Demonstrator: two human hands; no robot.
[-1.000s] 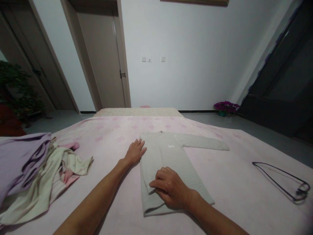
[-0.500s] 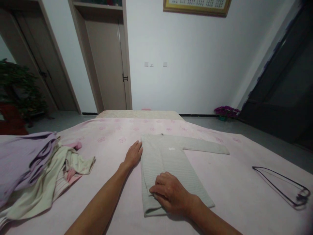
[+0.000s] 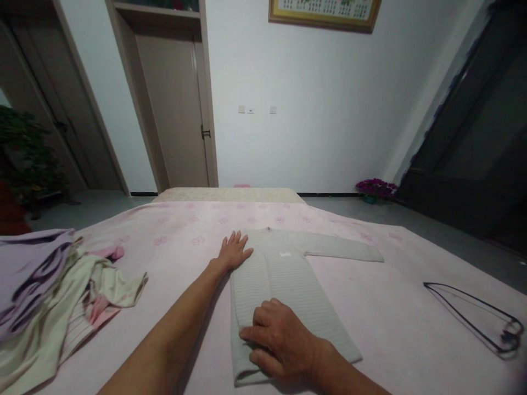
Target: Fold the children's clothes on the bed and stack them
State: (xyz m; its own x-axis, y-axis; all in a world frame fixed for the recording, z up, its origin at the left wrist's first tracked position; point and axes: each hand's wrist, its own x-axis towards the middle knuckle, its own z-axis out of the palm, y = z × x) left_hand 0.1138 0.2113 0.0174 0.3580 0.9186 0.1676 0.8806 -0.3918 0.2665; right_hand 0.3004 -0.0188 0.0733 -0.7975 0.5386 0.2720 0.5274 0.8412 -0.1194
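Note:
A pale grey-green striped long-sleeved top [image 3: 284, 280] lies on the pink bedspread [image 3: 387, 312], its left side folded in and its right sleeve stretched out to the right. My left hand [image 3: 234, 251] lies flat with fingers spread at the top's upper left edge, near the shoulder. My right hand [image 3: 280, 340] presses on the lower part of the top, fingers curled over the folded sleeve end near the hem.
A heap of lilac, cream and pink clothes [image 3: 49, 291] lies at the left. A dark wire hanger [image 3: 477, 315] rests on the bedspread at the right. Beyond the bed are a door [image 3: 173, 109], a potted plant [image 3: 28, 159] and purple flowers [image 3: 376, 188].
My left hand slid up along the top's left edge and spread its fingers. My right hand moved down toward the hem. The view tilted slightly upward.

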